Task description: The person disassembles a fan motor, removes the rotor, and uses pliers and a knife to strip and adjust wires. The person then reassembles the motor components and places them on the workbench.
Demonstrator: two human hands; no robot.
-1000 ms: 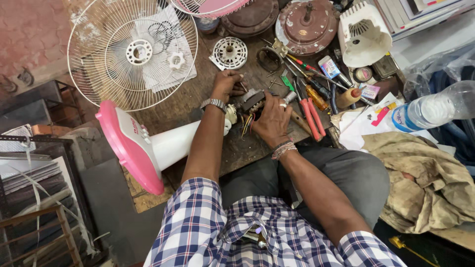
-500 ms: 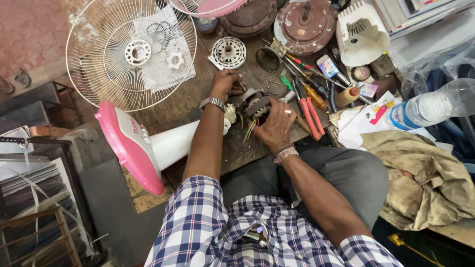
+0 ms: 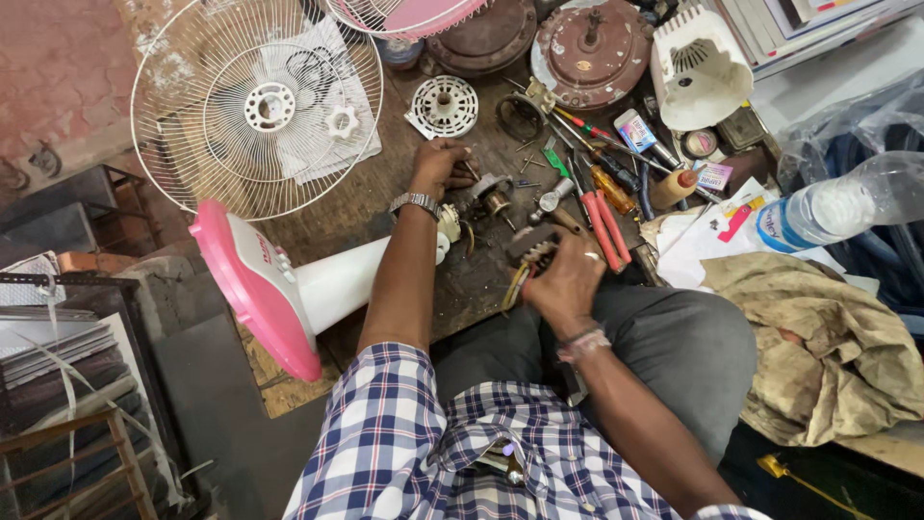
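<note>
- Closed around a dark motor part with yellowish wire ends, my right hand (image 3: 568,281) has the stator piece (image 3: 532,252) gripped at the near edge of the wooden workbench (image 3: 385,207), fingers wrapped over its top and a ring showing on one of them.
- Left hand (image 3: 441,164) sits further out on the bench, fingers curled down onto small parts; I cannot tell whether it pinches anything or only presses on them.
- Between the two hands lies a small metal rotor assembly (image 3: 493,195), close to the left fingertips and apart from the right hand.
- Risk, as I judge it: the stator piece hangs at the bench edge over my lap, so a slack grip could drop it and snag the loose wires.
- Loose screws (image 3: 527,164) scattered by the left hand could be brushed off or lost among the red-handled pliers (image 3: 604,226).
- Both forearms reach forward and down, left arm nearly straight with a wristwatch (image 3: 416,202) on it, right wrist bent inward.
</note>
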